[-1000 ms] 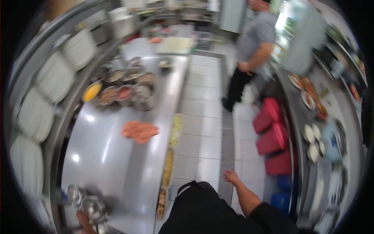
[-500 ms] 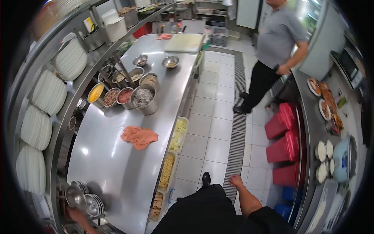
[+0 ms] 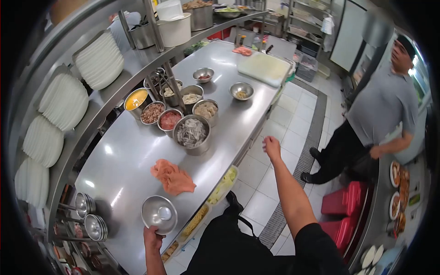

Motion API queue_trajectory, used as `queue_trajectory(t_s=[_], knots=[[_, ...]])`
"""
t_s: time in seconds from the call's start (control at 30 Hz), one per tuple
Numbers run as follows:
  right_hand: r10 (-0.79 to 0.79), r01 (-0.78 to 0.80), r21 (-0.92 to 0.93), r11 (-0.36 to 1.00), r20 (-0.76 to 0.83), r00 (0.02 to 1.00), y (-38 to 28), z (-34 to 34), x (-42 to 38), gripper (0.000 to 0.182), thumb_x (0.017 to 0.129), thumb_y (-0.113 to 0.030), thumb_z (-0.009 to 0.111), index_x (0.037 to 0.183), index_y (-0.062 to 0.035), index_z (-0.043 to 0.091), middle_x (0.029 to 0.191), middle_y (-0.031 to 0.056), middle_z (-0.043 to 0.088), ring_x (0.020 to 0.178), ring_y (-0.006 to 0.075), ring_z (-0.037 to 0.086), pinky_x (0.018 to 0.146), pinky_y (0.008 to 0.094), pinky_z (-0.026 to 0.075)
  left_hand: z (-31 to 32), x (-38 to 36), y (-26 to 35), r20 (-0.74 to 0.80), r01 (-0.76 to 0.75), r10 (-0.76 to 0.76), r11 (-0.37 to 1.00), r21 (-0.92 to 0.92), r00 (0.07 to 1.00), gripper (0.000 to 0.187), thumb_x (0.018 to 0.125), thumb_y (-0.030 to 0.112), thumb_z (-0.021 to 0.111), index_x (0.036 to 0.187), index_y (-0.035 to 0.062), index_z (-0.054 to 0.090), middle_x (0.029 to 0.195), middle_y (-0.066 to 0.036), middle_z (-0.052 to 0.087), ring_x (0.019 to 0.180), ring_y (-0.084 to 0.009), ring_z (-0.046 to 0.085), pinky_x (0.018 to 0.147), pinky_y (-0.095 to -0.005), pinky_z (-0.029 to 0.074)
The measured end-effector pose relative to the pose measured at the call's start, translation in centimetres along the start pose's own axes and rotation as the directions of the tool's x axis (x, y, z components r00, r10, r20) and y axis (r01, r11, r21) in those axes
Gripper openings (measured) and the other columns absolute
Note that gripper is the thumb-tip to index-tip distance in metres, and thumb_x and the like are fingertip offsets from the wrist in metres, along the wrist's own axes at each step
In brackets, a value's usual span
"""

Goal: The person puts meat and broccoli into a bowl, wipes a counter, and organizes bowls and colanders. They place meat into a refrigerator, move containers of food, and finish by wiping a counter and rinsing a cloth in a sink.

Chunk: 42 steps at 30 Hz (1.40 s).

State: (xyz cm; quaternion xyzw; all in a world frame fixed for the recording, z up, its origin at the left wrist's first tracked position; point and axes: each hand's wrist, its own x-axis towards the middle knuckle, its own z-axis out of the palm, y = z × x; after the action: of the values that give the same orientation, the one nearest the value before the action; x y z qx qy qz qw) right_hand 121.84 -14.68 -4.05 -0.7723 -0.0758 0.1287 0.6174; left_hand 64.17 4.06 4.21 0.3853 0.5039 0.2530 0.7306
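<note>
My left hand (image 3: 153,237) grips the rim of an upright stainless steel bowl (image 3: 153,219) just above the steel table, close to the near side of a crumpled orange cloth (image 3: 172,177). Extended forward past the table's right edge, my right hand (image 3: 272,147) has its fingers loosely curled and nothing visible in them. Ahead of the cloth are steel pots of ingredients: greyish sliced pieces (image 3: 191,133), red meat (image 3: 169,120), chopped brown bits (image 3: 152,112) and a yellow liquid (image 3: 136,99). Stacked small bowls (image 3: 95,227) are at the table's near left.
Two smaller bowls (image 3: 241,91) and a cutting board (image 3: 262,68) occupy the table's far part. White plates (image 3: 98,59) line a shelf on the left. Food tubs (image 3: 223,185) sit below the table edge. Across the aisle, a co-worker (image 3: 382,101) stands near red bins (image 3: 343,199).
My left hand has brought one bowl from the stacks rightward, near the cloth. My right arm has reached farther forward. The view has shifted, and the co-worker now appears nearer.
</note>
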Motion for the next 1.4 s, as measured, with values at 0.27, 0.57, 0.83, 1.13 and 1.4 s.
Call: queue_trajectory(t_s=[0.27, 0.57, 0.83, 1.13, 1.4], knots=[[0.091, -0.089, 0.027, 0.996, -0.139, 0.986, -7.7, 9.6, 24.4, 0.07, 0.087, -0.034, 0.059, 0.14, -0.0018, 0.027, 0.094, 0.014, 0.06, 0.061, 0.0175, 0.06, 0.049, 0.0276, 0.051, 16.7, 6.5, 2.1, 0.081, 0.111, -0.118, 0.99, 0.081, 0.99, 0.056, 0.066, -0.003, 0.049, 0.122, -0.003, 0.043, 0.102, -0.014, 0.058, 0.085, -0.0257, 0.062, 0.054, -0.036, 0.053], [0.157, -0.176, 0.059, 0.983, 0.241, 0.958, -8.4, 26.3, 28.7, 0.058, 0.08, -0.009, 0.05, 0.134, 0.0052, 0.034, 0.092, 0.0179, 0.062, 0.063, 0.0217, 0.064, 0.046, 0.0305, 0.055, 30.4, 12.8, 6.6, 0.169, 0.093, -0.162, 0.929, 0.358, 0.972, 0.038, 0.074, -0.001, 0.048, 0.112, -0.0031, 0.052, 0.086, -0.008, 0.062, 0.068, -0.016, 0.062, 0.055, -0.0265, 0.05], [0.159, -0.254, 0.275, 0.927, 0.326, 0.932, -10.9, 31.6, 31.6, 0.05, 0.085, -0.011, 0.054, 0.132, 0.0015, 0.04, 0.092, 0.0116, 0.061, 0.076, 0.0187, 0.063, 0.052, 0.0291, 0.055, 38.0, 16.4, 6.1, 0.293, -0.141, -0.009, 0.863, 0.485, 0.956, 0.036, 0.075, 0.003, 0.052, 0.111, -0.0023, 0.054, 0.097, -0.007, 0.061, 0.089, -0.0161, 0.058, 0.077, -0.0287, 0.047], [0.12, -0.14, 0.531, 0.836, 0.072, 0.99, -4.9, 5.3, 31.4, 0.018, 0.089, -0.015, 0.056, 0.097, -0.0003, 0.062, 0.075, 0.0034, 0.057, 0.06, 0.01, 0.053, 0.051, 0.0243, 0.045, 49.9, 18.1, 2.3, 0.244, 0.176, -0.305, 0.882, 0.438, 0.92, 0.032, 0.081, 0.002, 0.047, 0.112, -0.002, 0.05, 0.084, -0.011, 0.06, 0.06, -0.0173, 0.06, 0.044, -0.0279, 0.047], [0.366, -0.346, 0.119, 0.931, -0.282, 0.887, 20.9, -9.3, 43.5, 0.027, 0.08, -0.02, 0.062, 0.1, -0.0024, 0.064, 0.078, 0.0088, 0.065, 0.068, 0.0202, 0.06, 0.062, 0.0329, 0.048, 67.9, 23.4, -11.7, 0.163, 0.415, -0.582, 0.722, 0.553, 0.797, 0.036, 0.083, 0.006, 0.05, 0.119, -0.0013, 0.05, 0.099, -0.013, 0.061, 0.077, -0.0193, 0.063, 0.06, -0.0308, 0.052]])
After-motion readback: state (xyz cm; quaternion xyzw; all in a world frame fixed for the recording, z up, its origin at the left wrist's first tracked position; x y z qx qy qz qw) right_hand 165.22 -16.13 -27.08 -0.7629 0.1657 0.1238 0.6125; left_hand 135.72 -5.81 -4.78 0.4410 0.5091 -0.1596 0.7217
